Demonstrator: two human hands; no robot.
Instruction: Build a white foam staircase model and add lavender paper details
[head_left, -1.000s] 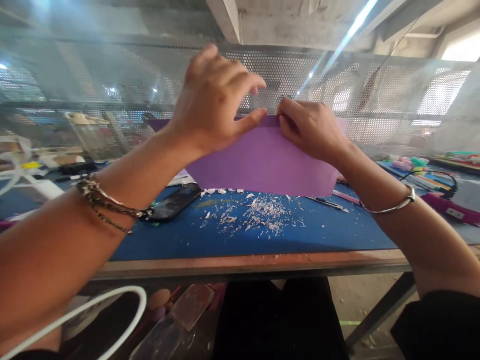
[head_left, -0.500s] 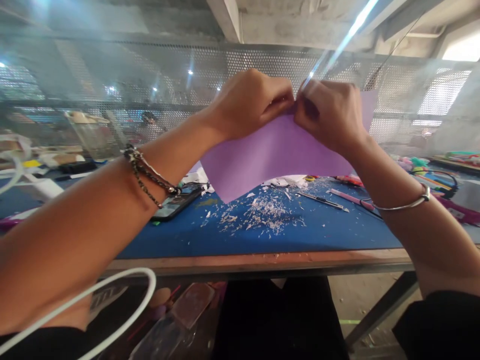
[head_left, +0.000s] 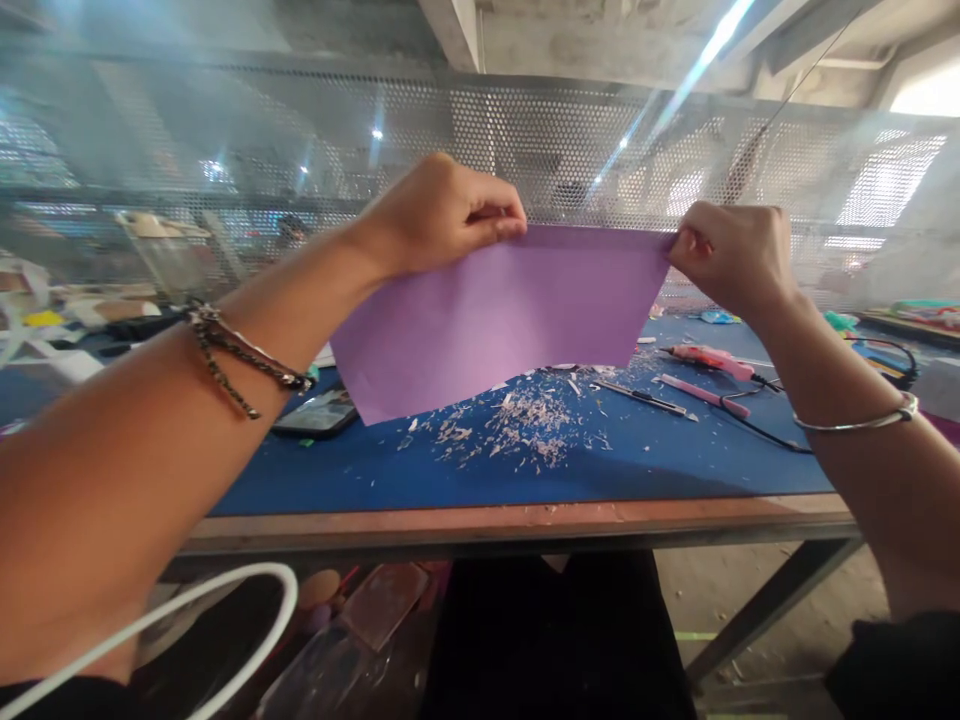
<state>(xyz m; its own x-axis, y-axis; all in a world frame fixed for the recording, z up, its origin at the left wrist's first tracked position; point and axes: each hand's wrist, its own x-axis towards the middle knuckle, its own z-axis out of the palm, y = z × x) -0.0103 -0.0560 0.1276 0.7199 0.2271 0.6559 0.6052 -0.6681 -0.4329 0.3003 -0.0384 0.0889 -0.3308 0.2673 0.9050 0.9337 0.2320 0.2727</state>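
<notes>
A sheet of purple paper (head_left: 495,325) hangs in the air between my hands, above the blue table. My left hand (head_left: 450,215) pinches its upper edge left of the middle, fingers closed. At the upper right corner, my right hand (head_left: 735,250) grips the paper between thumb and fingers. The sheet bows slightly, and its lower left corner droops in front of a phone (head_left: 322,410). Below the paper lies a heap of small pale paper scraps (head_left: 532,430).
Right of the scraps lie a craft knife (head_left: 645,398), a pink stick-shaped tool (head_left: 705,394) and a red corded tool (head_left: 712,360). A clear jug (head_left: 169,255) stands back left. Perforated metal mesh (head_left: 510,125) rises behind the blue table (head_left: 450,487). A white cable (head_left: 289,590) loops at lower left.
My hands were close together at the paper's top edge. Now they are apart: the right has moved right to the corner, the left has shifted left, and the upper edge is stretched between them.
</notes>
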